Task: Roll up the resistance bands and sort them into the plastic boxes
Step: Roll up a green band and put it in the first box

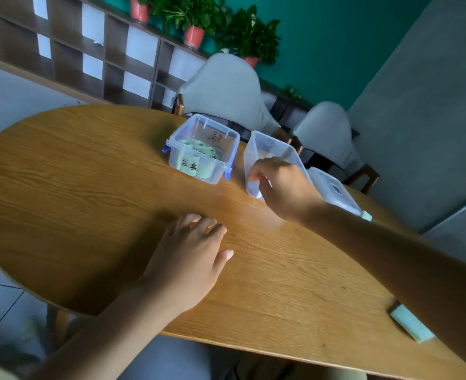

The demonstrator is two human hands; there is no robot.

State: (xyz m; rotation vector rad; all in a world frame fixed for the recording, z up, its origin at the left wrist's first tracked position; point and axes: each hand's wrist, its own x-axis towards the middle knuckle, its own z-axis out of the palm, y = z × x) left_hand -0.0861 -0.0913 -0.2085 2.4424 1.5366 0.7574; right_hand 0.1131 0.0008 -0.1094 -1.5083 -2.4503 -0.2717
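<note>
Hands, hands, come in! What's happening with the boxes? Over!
Left hand open, flat on table. Right hand gripping tilted empty box. Other box holds rolled bands. Nothing in the way.

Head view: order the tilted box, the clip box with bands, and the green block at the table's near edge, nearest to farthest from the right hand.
1. Tilted box, held at its near rim by the right hand.
2. Clip box, to its left.
3. Green block, at the near edge.

Handwritten black marks on left plastic box point(203, 149) labels, blurred, not legible
</note>
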